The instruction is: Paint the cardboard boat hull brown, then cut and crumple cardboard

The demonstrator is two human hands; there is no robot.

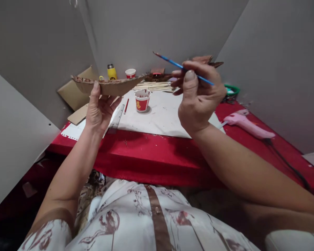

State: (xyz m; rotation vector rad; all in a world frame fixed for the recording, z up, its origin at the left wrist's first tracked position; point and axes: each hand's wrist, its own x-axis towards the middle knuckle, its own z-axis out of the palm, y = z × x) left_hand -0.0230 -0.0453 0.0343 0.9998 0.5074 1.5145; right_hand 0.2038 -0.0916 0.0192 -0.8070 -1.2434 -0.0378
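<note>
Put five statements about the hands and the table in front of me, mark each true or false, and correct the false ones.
1. The right hand holds a slim blue paintbrush. True.
2. The left hand holds a curved brown cardboard piece. True.
3. The nearer red-and-white paper cup lies tipped over. False: it stands upright on the flat white sheet.
4. The paintbrush's tip is inside that cup. False: it is up in the air.
5. The pink corded tool lies on the red tablecloth. True.
</note>
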